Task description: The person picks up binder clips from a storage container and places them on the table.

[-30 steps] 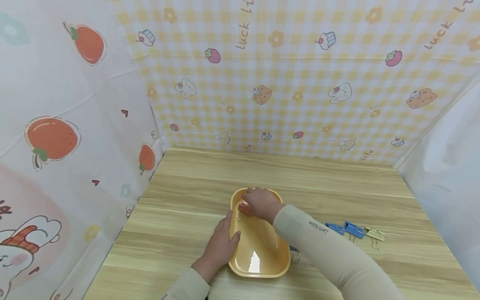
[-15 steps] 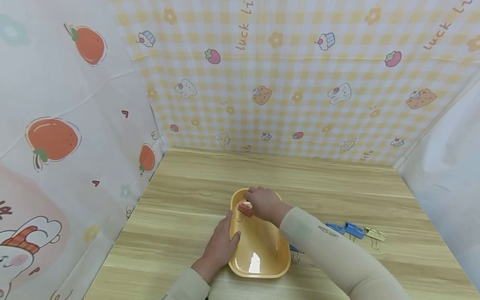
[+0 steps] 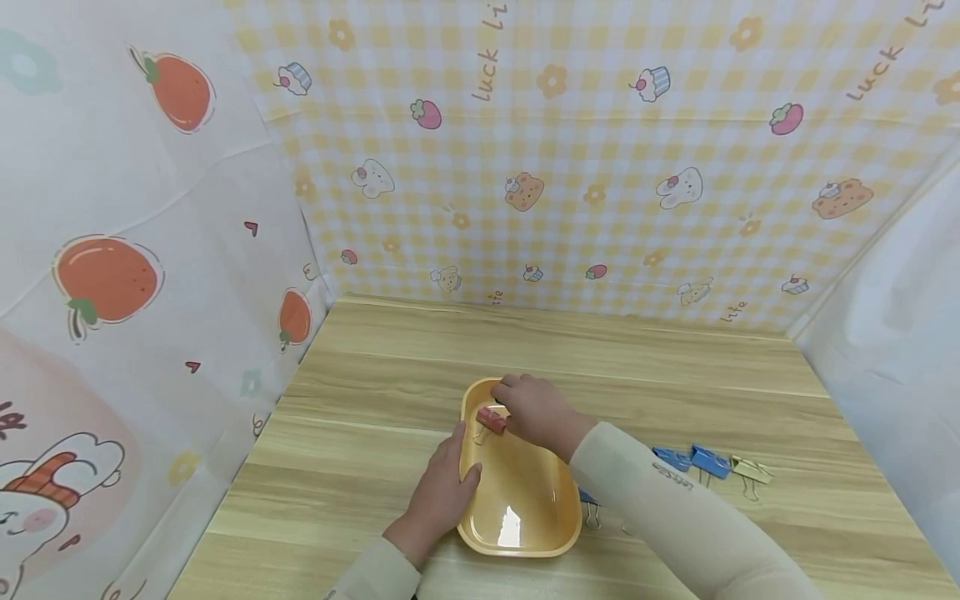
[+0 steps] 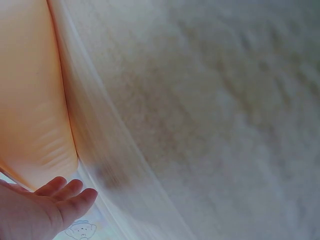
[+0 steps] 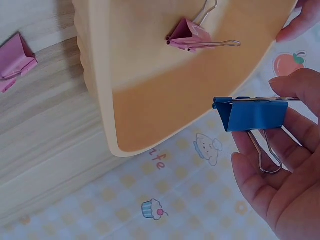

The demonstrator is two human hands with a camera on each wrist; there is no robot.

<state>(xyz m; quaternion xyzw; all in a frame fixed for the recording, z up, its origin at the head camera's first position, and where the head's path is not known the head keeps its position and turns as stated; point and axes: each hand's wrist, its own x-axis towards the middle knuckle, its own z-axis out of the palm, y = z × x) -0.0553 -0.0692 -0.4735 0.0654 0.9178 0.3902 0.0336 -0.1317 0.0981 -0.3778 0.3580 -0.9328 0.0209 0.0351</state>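
A yellow tray point(image 3: 517, 533) stands on the wooden table with a pink binder clip point(image 3: 491, 420) lying at its far left inside. My left hand point(image 3: 441, 487) holds the tray's left wall, thumb over the rim and fingers along the outside. In the left wrist view its fingers point(image 4: 75, 202) show beside the tray's outer side. My right hand point(image 3: 542, 410) is over the far end of the tray. In the right wrist view it pinches a blue binder clip point(image 5: 257, 115) by its wire handles, apart from the pink one. From the head view the blue clip is mostly hidden.
Right of the tray lie two blue binder clips point(image 3: 710, 461) and a yellow one point(image 3: 752, 469). Another blue clip point(image 3: 588, 497) sits close against the tray's right side, partly behind the right sleeve. A pink clip point(image 5: 15, 60) lies on the table in the right wrist view.
My right hand has shifted slightly right over the tray, so more of the pink binder clip shows. The left hand and the tray stay in place.
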